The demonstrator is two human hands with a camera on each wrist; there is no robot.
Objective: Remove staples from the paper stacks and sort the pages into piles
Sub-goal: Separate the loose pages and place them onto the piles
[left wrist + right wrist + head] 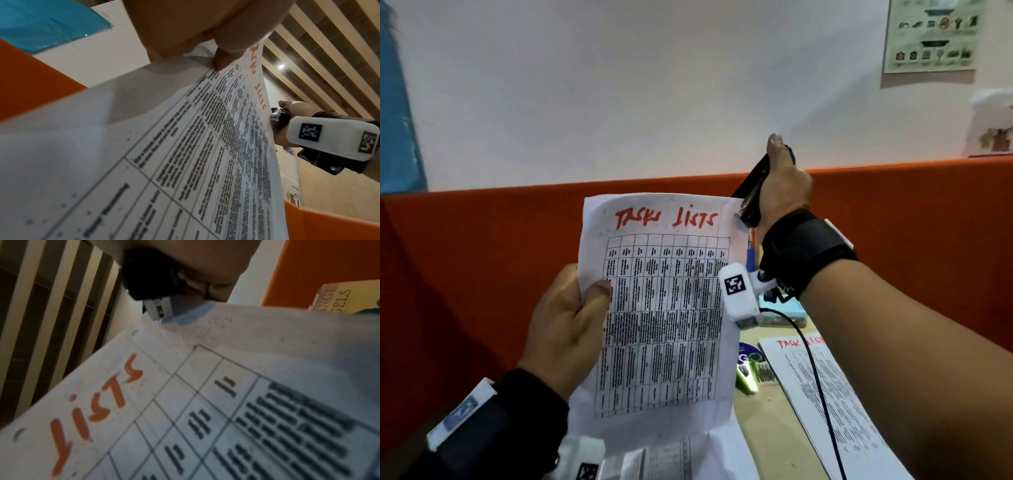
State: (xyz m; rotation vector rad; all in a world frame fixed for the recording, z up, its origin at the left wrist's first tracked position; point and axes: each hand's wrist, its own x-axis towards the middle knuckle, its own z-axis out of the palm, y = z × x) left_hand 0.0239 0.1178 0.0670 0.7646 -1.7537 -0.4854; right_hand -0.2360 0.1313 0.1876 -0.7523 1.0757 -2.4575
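A stapled paper stack (664,308) headed "TASK LISTS" in red, with a printed table, is held upright in front of me. My left hand (575,318) pinches its left edge, thumb on the front; the same stack (185,154) and thumb show in the left wrist view. My right hand (782,185) grips a black stapler-shaped tool (751,192) whose metal tip touches the stack's top right corner. In the right wrist view the tool (152,282) has its metal tip (158,308) at the corner of the page (205,394).
Another "TASK LISTS" sheet (832,404) lies on the desk at the right, more papers (654,455) lie below the held stack. A green clip (748,378), a pale blue box (787,311) and an orange partition (482,257) surround the desk. A book (337,296) stands behind.
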